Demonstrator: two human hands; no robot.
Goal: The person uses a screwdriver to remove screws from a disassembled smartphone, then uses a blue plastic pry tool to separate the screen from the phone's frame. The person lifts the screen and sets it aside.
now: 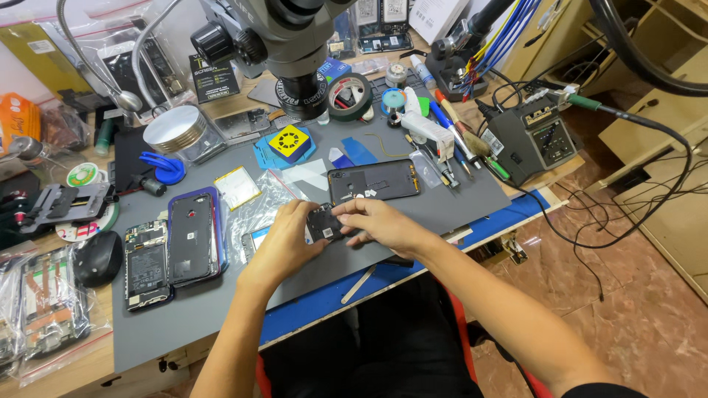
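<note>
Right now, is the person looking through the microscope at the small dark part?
No. Both hands, left hand and right hand, hold the small dark part over the grey mat, well clear of the microscope.

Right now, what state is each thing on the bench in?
Small black phone part: held off the mat between both hands.
Left hand: gripping the part.
Right hand: pinching the part's edge.
Black phone: flat, back open.
Opened phone: flat, insides exposed.
Blue-cased phone: flat on the grey mat.
Tape roll: lying flat.

Phone repair workshop: microscope [295,44], soldering stn [535,140], opened phones [147,265].
</note>
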